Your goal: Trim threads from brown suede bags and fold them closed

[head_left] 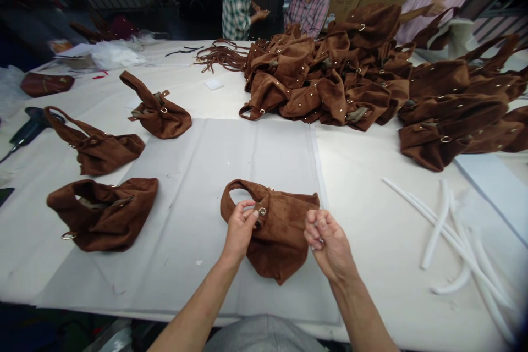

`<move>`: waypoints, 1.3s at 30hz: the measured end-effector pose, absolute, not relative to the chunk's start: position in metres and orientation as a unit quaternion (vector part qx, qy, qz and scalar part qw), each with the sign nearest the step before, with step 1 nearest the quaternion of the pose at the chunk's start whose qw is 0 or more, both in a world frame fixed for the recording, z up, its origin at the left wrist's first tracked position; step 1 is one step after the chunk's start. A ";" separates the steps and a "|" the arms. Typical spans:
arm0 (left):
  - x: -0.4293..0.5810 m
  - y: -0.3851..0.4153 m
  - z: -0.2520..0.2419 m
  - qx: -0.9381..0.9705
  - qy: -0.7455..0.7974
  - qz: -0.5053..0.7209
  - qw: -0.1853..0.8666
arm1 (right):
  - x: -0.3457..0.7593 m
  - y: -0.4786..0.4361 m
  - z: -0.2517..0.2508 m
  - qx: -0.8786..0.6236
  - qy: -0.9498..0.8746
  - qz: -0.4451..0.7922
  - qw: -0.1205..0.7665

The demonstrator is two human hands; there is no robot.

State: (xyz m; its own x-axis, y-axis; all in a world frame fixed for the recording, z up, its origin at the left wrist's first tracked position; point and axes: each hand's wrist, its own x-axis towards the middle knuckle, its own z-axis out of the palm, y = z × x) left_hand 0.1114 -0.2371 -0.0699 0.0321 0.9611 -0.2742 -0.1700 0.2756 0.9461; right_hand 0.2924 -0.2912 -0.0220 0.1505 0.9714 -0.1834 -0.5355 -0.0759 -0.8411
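Observation:
A brown suede handbag (280, 231) lies on the grey sheet (198, 253) in front of me, its handle loop toward the upper left. My left hand (241, 228) pinches the bag near a round metal eyelet at the base of the handle. Over the bag's right edge is my right hand (328, 239), its fingers curled together. Whether something small sits between those fingers, I cannot make out. Three more brown bags stand to the left, the nearest being a bag (111, 220) with its handle tipped left.
A large pile of brown bags (322, 77) covers the back right. White tubes (441, 225) lie at the right. Brown straps (223, 55) and plastic wrap (117, 55) are farther back. A heat gun (31, 126) rests at the left edge. Several people stand or sit behind the table.

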 end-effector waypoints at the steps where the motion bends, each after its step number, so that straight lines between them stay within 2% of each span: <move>1: 0.106 -0.230 -0.076 0.360 0.537 0.474 0.598 | 0.300 -0.292 -0.023 -0.406 -0.211 0.615 0.642; 5: 0.087 -0.225 -0.084 0.358 0.596 0.489 0.526 | 0.309 -0.288 -0.052 -0.435 -0.129 0.656 0.603; 8: 0.086 -0.258 -0.080 0.509 0.585 0.502 0.383 | 0.290 -0.280 -0.082 -0.445 -0.104 0.668 0.587; 10: 0.092 -0.284 -0.080 0.628 0.528 0.466 0.332 | 0.275 -0.273 -0.093 -0.436 -0.097 0.667 0.596; 12: 0.100 -0.303 -0.084 0.677 0.500 0.416 0.343 | 0.265 -0.265 -0.095 -0.428 -0.095 0.668 0.601; 14: 0.107 -0.306 -0.085 0.625 0.539 0.397 0.401 | 0.262 -0.261 -0.090 -0.421 -0.098 0.668 0.606; 17: 0.111 -0.291 -0.073 0.471 0.575 0.435 0.509 | 0.262 -0.264 -0.077 -0.426 -0.126 0.655 0.611; 20: 0.108 -0.274 -0.053 0.395 0.549 0.486 0.553 | 0.257 -0.274 -0.061 -0.473 -0.200 0.628 0.585; 24: 0.109 -0.269 -0.036 0.391 0.532 0.508 0.553 | 0.241 -0.281 -0.040 -0.526 -0.373 0.525 0.555; 28: 0.115 -0.270 -0.030 0.430 0.550 0.487 0.525 | 0.233 -0.276 -0.030 -0.508 -0.538 0.396 0.545; 33: 0.118 -0.264 -0.018 0.507 0.546 0.462 0.482 | 0.238 -0.272 -0.032 -0.485 -0.595 0.331 0.549; 39: 0.120 -0.257 -0.011 0.528 0.542 0.431 0.491 | 0.245 -0.271 -0.029 -0.473 -0.651 0.292 0.516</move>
State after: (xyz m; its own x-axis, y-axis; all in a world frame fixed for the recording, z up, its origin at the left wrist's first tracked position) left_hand 0.1197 -0.2568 -0.0110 0.0402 0.9962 -0.0773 0.1491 0.0705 0.9863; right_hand 0.2451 -0.2713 -0.0293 -0.0196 0.9180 0.3960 0.3141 0.3817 -0.8693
